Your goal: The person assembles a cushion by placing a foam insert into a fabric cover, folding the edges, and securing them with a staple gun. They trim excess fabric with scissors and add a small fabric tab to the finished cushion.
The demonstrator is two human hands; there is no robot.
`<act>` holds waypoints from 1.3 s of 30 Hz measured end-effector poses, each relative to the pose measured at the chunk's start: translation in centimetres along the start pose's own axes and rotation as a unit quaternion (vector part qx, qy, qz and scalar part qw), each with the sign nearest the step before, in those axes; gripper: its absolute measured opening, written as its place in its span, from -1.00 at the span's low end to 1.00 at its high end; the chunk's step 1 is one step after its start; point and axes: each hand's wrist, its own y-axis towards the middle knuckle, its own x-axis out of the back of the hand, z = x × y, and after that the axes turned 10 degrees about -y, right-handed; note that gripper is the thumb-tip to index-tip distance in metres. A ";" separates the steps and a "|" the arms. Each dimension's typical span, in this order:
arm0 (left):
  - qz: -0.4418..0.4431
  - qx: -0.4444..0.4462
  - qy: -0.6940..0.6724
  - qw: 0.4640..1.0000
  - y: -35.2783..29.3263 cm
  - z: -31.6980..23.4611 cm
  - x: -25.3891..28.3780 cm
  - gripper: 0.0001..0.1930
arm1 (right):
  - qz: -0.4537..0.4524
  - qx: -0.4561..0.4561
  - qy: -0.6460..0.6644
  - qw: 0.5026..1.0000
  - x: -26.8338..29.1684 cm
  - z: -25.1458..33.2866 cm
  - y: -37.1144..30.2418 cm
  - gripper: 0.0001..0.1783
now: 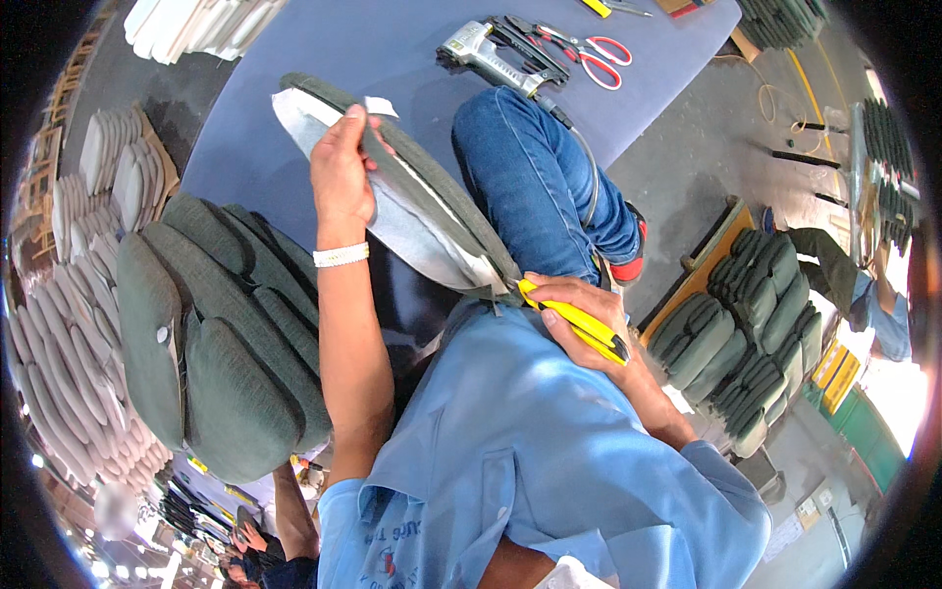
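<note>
A grey fabric-covered cushion panel [432,187] with a pale underside stands on edge across my lap, slanting from upper left to lower right. My left hand [343,162] grips its upper part, thumb on the pale side and fingers over the edge. Loose white material shows along that edge. In my right hand [579,306] is a yellow utility knife [579,319], its front end at the panel's lower right corner. Whether the blade touches the fabric cannot be made out.
A staple gun [496,57] with a hose and red-handled scissors [594,54] lie on the blue-grey table [265,147]. Stacked dark grey cushions [226,334] stand close to my left arm. More cushions [746,324] are piled at right. Another person's arm [294,510] shows at lower left.
</note>
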 end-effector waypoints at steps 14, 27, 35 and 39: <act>0.018 -0.014 0.111 0.994 -0.6 0.8 -0.2 -0.62 | -0.213 -0.073 0.006 0.974 7.3 -5.2 11.9 -0.84; 0.044 -0.154 0.316 0.935 -4.0 2.1 -1.1 -0.74 | -0.160 -0.008 -0.069 0.985 4.9 -11.5 23.7 -0.41; 0.158 -0.302 0.348 0.874 -8.0 0.3 -5.7 -0.79 | 0.095 0.098 0.142 0.980 0.1 -1.9 20.5 -0.57; 0.155 -0.280 0.265 0.910 -9.5 -1.2 -5.7 -0.72 | 0.098 0.107 0.131 0.981 0.6 -0.7 19.0 -0.57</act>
